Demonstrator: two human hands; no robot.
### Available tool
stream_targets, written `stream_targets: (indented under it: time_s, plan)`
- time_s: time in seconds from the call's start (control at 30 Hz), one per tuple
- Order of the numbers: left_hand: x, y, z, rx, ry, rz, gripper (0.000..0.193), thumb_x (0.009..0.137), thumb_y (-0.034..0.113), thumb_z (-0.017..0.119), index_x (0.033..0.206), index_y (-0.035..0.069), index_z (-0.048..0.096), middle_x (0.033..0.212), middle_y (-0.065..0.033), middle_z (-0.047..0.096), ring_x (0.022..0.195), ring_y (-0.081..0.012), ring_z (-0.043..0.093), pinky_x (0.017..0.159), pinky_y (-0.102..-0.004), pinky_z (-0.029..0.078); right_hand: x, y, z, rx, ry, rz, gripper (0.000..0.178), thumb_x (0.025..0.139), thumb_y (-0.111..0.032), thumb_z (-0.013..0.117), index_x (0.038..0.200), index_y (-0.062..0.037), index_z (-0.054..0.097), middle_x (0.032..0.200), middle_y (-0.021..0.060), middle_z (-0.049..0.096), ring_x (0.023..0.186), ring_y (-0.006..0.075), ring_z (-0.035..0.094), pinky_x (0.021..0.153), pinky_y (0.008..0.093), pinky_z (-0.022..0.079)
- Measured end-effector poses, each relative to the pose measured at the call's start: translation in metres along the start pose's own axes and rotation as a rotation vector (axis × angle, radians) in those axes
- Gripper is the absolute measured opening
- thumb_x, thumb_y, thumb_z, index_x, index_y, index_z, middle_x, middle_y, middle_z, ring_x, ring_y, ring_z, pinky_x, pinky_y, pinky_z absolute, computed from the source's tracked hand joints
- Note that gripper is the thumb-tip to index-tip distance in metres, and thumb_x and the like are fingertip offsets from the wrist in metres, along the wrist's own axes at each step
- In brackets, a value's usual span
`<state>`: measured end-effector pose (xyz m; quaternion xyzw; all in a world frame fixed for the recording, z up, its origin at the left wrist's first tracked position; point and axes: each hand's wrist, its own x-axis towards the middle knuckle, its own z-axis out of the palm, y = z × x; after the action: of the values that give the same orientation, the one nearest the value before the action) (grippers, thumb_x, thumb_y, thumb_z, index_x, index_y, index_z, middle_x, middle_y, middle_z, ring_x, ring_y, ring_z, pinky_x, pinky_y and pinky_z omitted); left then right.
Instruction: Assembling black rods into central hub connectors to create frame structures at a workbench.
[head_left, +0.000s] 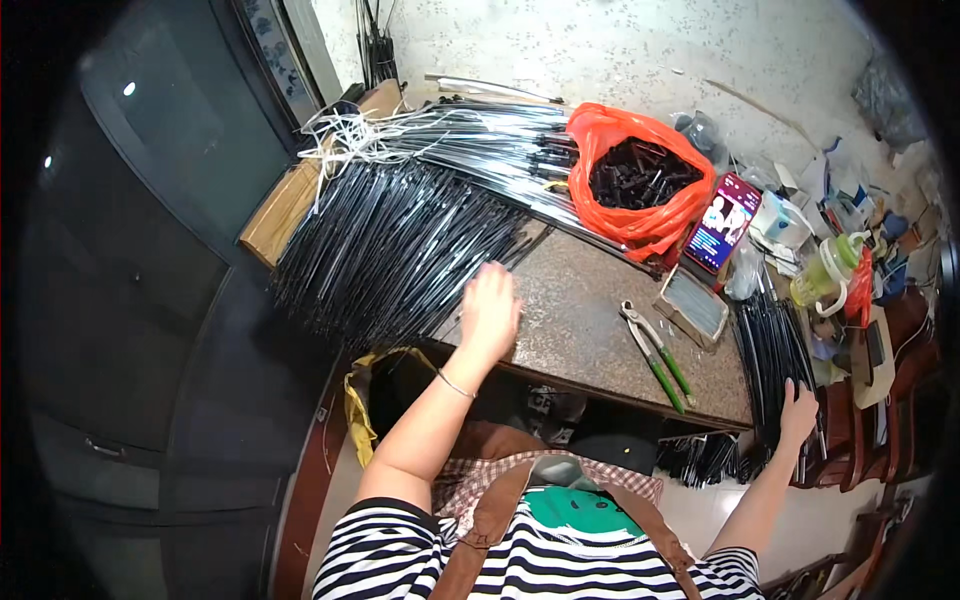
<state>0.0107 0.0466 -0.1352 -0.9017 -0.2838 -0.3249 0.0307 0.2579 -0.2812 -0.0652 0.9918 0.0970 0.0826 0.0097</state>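
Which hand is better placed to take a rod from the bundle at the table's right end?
Probably your right hand: it is at that black bundle, while your left hand is far to the left, beside the larger pile of rods.

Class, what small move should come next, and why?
Perhaps the right hand should close on some rods in the smaller black bundle: it is already at that bundle's near end, while the left hand is beside the larger black pile.
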Motion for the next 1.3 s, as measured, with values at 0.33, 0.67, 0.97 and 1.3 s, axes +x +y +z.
stream_targets:
  time_s: [0.33, 0.67, 0.97, 1.3]
  plan:
    - [-0.007, 0.008, 0.0, 0.081, -0.106, -0.24, 0.062, 0.065, 0.039, 0.05, 0.106, -0.003, 0.033, 0.109, -0.0163, 0.032, 0.103, -0.0289, 0.026, 0.082, -0.0463, 0.019, -0.013, -0.032, -0.021, 0.166, 0.324, -0.267, 0.027, 0.07, -0.022, 0.05, 0.085, 0.0011, 0.051, 0.094, 0.0162, 0.045, 0.089, 0.0289, 0.04, 0.077, 0.0352, 0.032]
    - [-0.018, -0.003, 0.002, -0.358, -0.297, 0.115, 0.032, 0.065, 0.022, 0.053, 0.087, 0.001, 0.043, 0.093, -0.013, 0.04, 0.091, -0.0265, 0.035, 0.084, -0.0434, 0.02, -0.057, -0.119, 0.012, 0.613, 0.242, -0.864, 0.021, 0.057, -0.008, 0.058, 0.076, -0.0009, 0.052, 0.092, 0.0151, 0.044, 0.088, 0.0291, 0.041, 0.076, 0.034, 0.033]
    - [-0.022, 0.002, -0.022, -0.174, -0.374, 0.293, 0.051, 0.051, 0.037, 0.061, 0.082, 0.001, 0.042, 0.088, -0.0123, 0.041, 0.087, -0.0267, 0.037, 0.077, -0.0377, 0.028, -0.067, -0.136, 0.036, 0.54, 0.114, -0.94, 0.026, 0.063, -0.008, 0.052, 0.088, -0.0078, 0.049, 0.095, 0.0067, 0.045, 0.09, 0.0246, 0.041, 0.071, 0.0349, 0.035]
    - [0.049, 0.04, -0.076, -0.942, -0.284, 0.085, 0.022, 0.066, 0.017, 0.055, 0.075, 0.001, 0.043, 0.059, -0.0066, 0.047, 0.053, -0.0187, 0.046, 0.048, -0.0262, 0.036, -0.056, -0.108, 0.035, 0.535, 0.077, -0.843, 0.026, 0.064, -0.004, 0.05, 0.09, -0.0054, 0.051, 0.098, 0.0067, 0.047, 0.087, 0.0254, 0.043, 0.075, 0.032, 0.035]
